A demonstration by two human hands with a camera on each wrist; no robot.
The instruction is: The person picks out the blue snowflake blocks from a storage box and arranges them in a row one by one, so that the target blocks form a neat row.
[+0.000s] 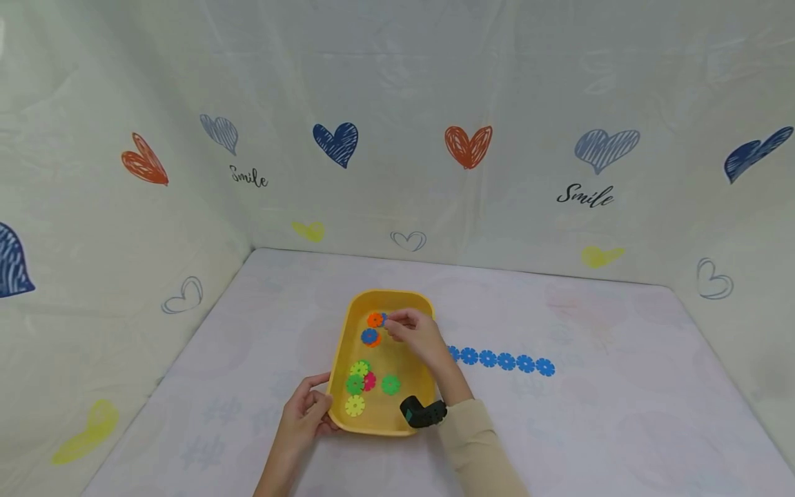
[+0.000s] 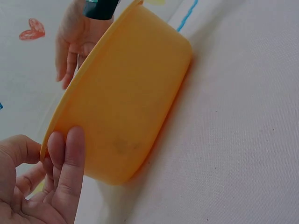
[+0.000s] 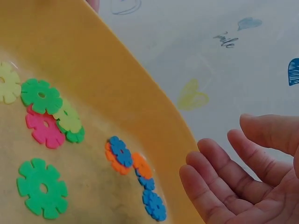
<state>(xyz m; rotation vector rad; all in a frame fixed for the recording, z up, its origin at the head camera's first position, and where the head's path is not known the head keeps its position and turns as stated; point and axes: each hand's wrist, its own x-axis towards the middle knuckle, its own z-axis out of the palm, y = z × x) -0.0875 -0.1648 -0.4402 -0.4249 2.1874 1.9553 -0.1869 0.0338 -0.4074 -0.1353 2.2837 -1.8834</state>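
Observation:
My left hand grips the rim of a yellow plastic tray at its near left corner; the left wrist view shows thumb and fingers on either side of the rim. Over the tray's far right part is my right hand. In the right wrist view the right hand has loosely bent fingers with nothing visible between them. Near it in the tray lie blue notched discs and an orange notched disc. Another blue disc overlaps an orange one. Green discs, yellow discs and a pink disc lie nearer me.
A row of several blue notched discs lies on the white table right of the tray, its left end partly hidden by my right arm. A black wrist device sits on the right wrist. A white curtain with printed hearts stands behind.

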